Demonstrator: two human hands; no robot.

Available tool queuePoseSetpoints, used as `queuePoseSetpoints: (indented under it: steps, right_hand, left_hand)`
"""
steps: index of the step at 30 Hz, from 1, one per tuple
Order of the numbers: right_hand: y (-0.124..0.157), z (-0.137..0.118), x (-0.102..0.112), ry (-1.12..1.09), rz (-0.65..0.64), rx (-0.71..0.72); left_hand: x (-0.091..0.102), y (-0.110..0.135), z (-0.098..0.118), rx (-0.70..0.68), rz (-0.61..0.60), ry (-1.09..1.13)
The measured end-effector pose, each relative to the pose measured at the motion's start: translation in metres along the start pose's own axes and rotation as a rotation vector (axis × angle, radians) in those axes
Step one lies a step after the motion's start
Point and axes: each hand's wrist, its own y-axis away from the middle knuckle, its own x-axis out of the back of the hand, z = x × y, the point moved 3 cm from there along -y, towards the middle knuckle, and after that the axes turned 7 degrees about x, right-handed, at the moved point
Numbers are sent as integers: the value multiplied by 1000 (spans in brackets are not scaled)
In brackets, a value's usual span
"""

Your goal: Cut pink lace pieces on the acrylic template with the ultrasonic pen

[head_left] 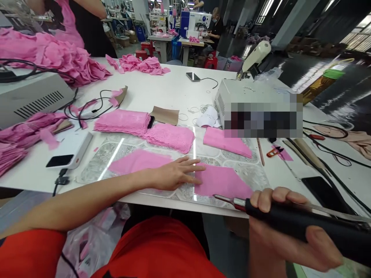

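Note:
My left hand (176,173) lies flat with fingers spread, its fingertips on the left edge of a pink fabric piece (222,180). A second pink fabric piece (139,161) lies partly under that hand and wrist. In my right hand (292,227) is a black-handled tool (278,216) with a thin metal tip, the fingers wrapped round the handle. The tip points left, at the lower edge of the right fabric piece; whether it touches I cannot tell. Both pieces rest on a clear, patterned mat (176,189).
Behind the mat's middle sit pink fabric stacks (123,121) and a folded pink piece (227,142). A white power bank (71,150) is at left. Orange snips (275,151) and a dark phone (326,195) lie at right. Vented boxes (31,96) and cables flank the table. A person stands far left.

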Motion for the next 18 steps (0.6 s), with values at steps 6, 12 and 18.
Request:
queuePoseSetpoints:
  steps: [6, 12, 18]
  right_hand:
    - [10, 14, -17, -6, -101, -24]
    - [9, 13, -15, 31, -69, -21]
    - [8, 13, -11, 42, -62, -1]
  left_hand:
    - [-12, -3, 3, -15, 21, -41]
    - [-14, -2, 3, -40, 52, -85]
    - [-18, -1, 3, -53, 123, -116]
